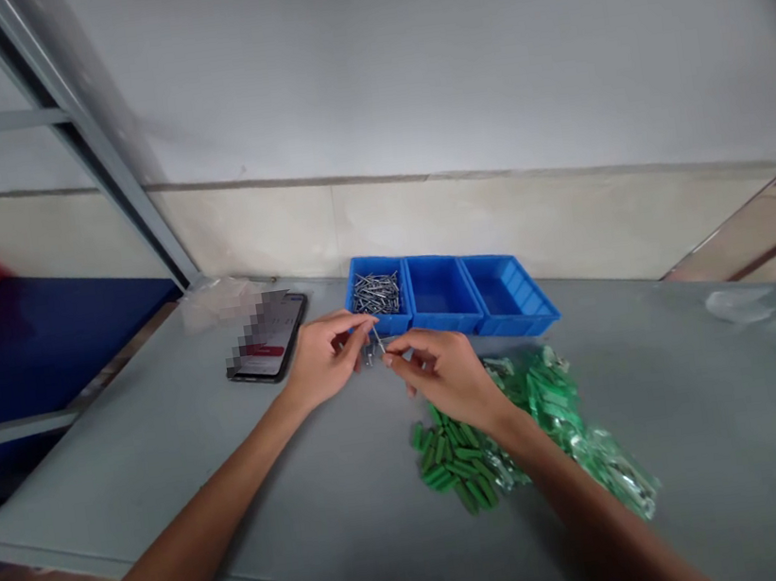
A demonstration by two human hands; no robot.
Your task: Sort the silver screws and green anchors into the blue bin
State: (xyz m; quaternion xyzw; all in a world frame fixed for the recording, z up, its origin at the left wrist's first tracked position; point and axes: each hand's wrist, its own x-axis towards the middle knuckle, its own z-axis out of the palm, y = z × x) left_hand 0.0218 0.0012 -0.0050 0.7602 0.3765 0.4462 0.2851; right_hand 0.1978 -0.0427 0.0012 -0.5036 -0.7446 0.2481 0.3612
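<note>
A thin metal screw (pixel 378 337) is held between my two hands, just in front of the blue bins. My left hand (pixel 329 355) pinches its upper end between thumb and fingertips. The fingertips of my right hand (pixel 445 369) close on its lower end. Right behind them, the left blue bin (pixel 353 300) holds a heap of similar screws (pixel 376 294). A few small metal pieces (pixel 369 354) lie on the table between my hands, partly hidden. Loose green wall plugs (pixel 457 462) are piled below my right hand, which covers part of the pile.
Two more blue bins (pixel 442 295) adjoin the first one. Clear bags with green plugs and screws (pixel 560 401) lie right of my right forearm. A phone (pixel 270 339) and a crumpled plastic bag (pixel 218 301) are at left, near a metal frame post (pixel 107 165). The grey table (pixel 708 439) meets the wall behind.
</note>
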